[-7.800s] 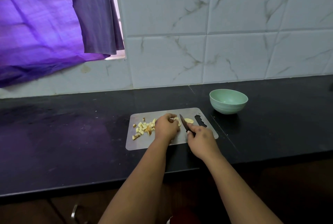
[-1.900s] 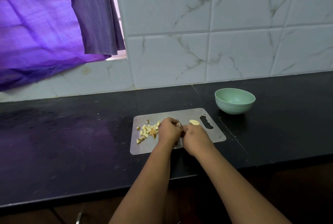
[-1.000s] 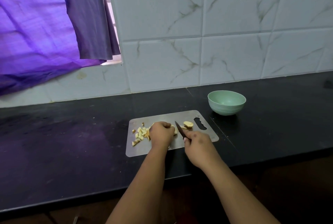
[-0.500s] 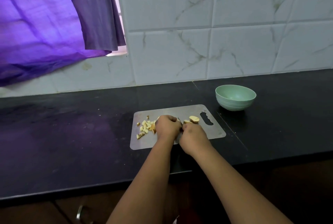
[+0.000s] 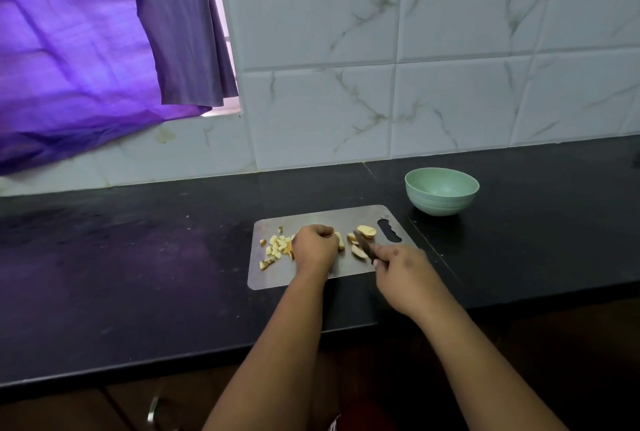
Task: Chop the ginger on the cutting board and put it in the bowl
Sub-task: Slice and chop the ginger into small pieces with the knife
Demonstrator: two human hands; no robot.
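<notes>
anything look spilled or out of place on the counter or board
Nothing stands out. The chopped ginger and the uncut slices all lie on the cutting board, none on the black counter. The green bowl stands upright and looks empty.

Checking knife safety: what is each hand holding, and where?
Right hand grips the knife by its handle; left hand pins a ginger piece under curled fingers.

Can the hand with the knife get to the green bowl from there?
Probably yes. The right hand holds the knife near the board's right end, and the green bowl sits just beyond on the bare counter, with nothing between.
</notes>
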